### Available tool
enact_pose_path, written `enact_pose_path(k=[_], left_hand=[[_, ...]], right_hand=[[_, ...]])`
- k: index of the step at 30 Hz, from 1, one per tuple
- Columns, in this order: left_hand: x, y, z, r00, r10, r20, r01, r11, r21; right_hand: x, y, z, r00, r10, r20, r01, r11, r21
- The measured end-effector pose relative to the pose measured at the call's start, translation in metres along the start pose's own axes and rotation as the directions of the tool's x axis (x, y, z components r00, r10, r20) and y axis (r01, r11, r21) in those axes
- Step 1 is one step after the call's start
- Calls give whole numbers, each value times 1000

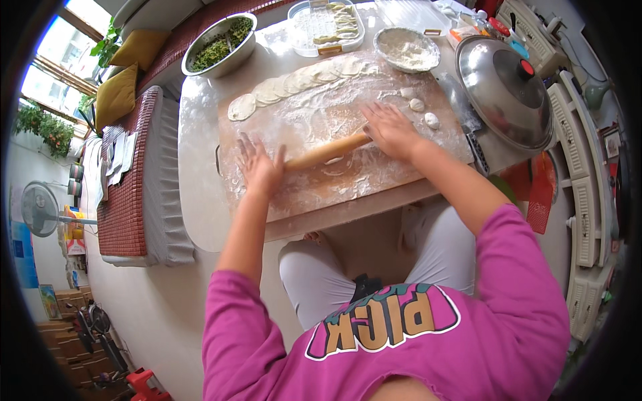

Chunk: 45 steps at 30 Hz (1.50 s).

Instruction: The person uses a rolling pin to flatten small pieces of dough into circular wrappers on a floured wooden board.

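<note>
Centrally, a white tabletop (200, 134) is covered by a floured wooden board (374, 184). At 2 o'clock a domed steel lid (505, 90) is seen, at 11 o'clock a steel bowl of chopped greens (221, 43), at 12 o'clock a flour bowl (406, 48). A wooden rolling pin (328, 151) is pressed flat on the board under both palms: left hand (259, 164) at its 8 o'clock end, right hand (390, 130) at its 2 o'clock end, fingers spread, not clenched. Rolled dough rounds (281, 88) are lined along the board's far edge.
</note>
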<state>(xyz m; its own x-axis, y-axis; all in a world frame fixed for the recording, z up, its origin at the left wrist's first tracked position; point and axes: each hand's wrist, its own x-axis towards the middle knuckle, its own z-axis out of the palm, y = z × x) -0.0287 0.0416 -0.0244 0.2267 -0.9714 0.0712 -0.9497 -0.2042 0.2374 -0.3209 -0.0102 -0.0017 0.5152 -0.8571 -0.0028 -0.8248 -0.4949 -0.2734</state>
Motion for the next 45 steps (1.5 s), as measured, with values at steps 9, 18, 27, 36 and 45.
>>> enact_pose_path(k=[9, 18, 27, 36, 45], left_hand=[[-30, -9, 0, 998, 45, 43, -46, 999, 28], [-54, -9, -5, 990, 131, 60, -137, 984, 116], [-24, -9, -10, 990, 132, -55, -126, 986, 107], [-4, -9, -17, 998, -48, 43, 44, 995, 87], [14, -19, -6, 998, -60, 13, 60, 997, 39]], right_hand=[[-32, 0, 10, 993, -119, 16, 119, 992, -30], [-54, 7, 16, 985, -135, 104, 129, 990, 64], [-31, 19, 22, 987, -109, 117, 87, 979, 185], [4, 7, 13, 989, -78, 122, 76, 997, 20], [24, 8, 12, 998, -3, 63, 0, 999, 43]])
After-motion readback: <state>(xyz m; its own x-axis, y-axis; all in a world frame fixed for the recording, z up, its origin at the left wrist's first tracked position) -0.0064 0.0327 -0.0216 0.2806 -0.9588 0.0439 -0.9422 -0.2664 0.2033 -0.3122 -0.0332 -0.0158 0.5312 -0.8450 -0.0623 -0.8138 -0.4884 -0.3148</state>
